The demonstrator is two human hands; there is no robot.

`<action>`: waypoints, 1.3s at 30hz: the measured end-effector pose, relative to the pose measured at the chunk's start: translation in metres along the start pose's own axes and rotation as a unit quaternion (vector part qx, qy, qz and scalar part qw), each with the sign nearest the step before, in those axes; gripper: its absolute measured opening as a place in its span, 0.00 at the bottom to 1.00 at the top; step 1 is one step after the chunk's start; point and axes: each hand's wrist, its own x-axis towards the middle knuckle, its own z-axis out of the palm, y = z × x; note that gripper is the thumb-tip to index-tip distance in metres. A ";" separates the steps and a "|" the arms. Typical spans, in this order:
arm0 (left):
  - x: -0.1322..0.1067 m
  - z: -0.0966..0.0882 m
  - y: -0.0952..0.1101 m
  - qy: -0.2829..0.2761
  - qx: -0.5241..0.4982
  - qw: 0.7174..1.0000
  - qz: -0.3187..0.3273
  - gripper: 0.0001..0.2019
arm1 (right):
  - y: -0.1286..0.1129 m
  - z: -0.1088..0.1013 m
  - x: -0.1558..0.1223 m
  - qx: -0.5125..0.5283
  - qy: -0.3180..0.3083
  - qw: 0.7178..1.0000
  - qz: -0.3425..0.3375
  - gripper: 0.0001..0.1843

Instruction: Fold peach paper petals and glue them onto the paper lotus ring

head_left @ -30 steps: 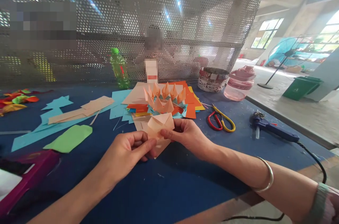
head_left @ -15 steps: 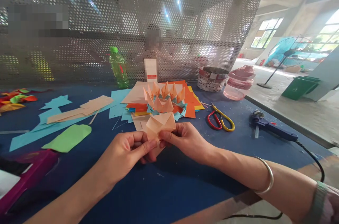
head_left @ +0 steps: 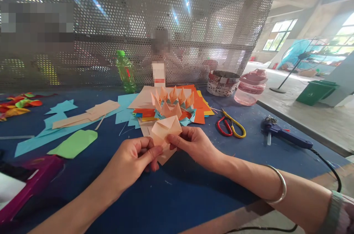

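Observation:
A peach sheet of paper [head_left: 163, 133], partly folded at its top edge, is held up between both my hands over the blue table. My left hand [head_left: 138, 153] pinches its lower left side between thumb and fingers. On the right side, my right hand [head_left: 195, 143] grips the paper with the thumb lying on its face. Just behind it stands a ring of pointed peach and blue folded paper [head_left: 173, 95], resting on stacked coloured sheets [head_left: 198, 107]. A lower corner of peach paper shows beneath my hands; whether it is the same sheet I cannot tell.
Scissors [head_left: 231, 125] with red and yellow handles and a glue gun [head_left: 287, 134] lie right. A round container [head_left: 222, 83], a pink jug [head_left: 250, 86] and a green bottle [head_left: 125, 72] stand behind. Left are blue strips [head_left: 35, 143], green paper [head_left: 74, 143] and a purple object [head_left: 35, 178].
The peach paper has tilted slightly, showing more of its face, and more of the lower corner shows. Both hands keep their pinch. The whole view has shifted a little.

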 end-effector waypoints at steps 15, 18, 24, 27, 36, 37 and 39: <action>0.000 0.002 0.000 0.074 0.066 0.988 0.115 0.14 | -0.006 0.000 0.003 0.038 0.018 0.999 -0.021 0.09; 0.001 -0.001 -0.001 0.153 0.122 0.959 0.203 0.12 | -0.008 0.000 0.003 0.061 -0.012 0.998 -0.021 0.06; 0.000 -0.003 -0.002 0.116 0.189 0.932 0.288 0.15 | -0.008 0.002 0.001 0.058 -0.010 0.998 -0.008 0.08; 0.000 -0.002 -0.001 0.081 0.173 0.944 0.269 0.12 | -0.007 0.001 0.000 0.051 -0.022 0.998 -0.016 0.10; 0.000 -0.004 0.000 0.138 0.148 0.942 0.267 0.06 | -0.004 0.001 0.001 0.092 -0.055 0.994 -0.008 0.16; 0.000 -0.005 0.000 0.140 0.150 0.941 0.268 0.06 | -0.004 0.001 0.001 0.094 -0.054 0.994 -0.001 0.16; 0.000 -0.005 -0.001 0.145 0.154 0.940 0.269 0.06 | -0.004 0.000 0.001 0.099 -0.050 0.994 0.013 0.16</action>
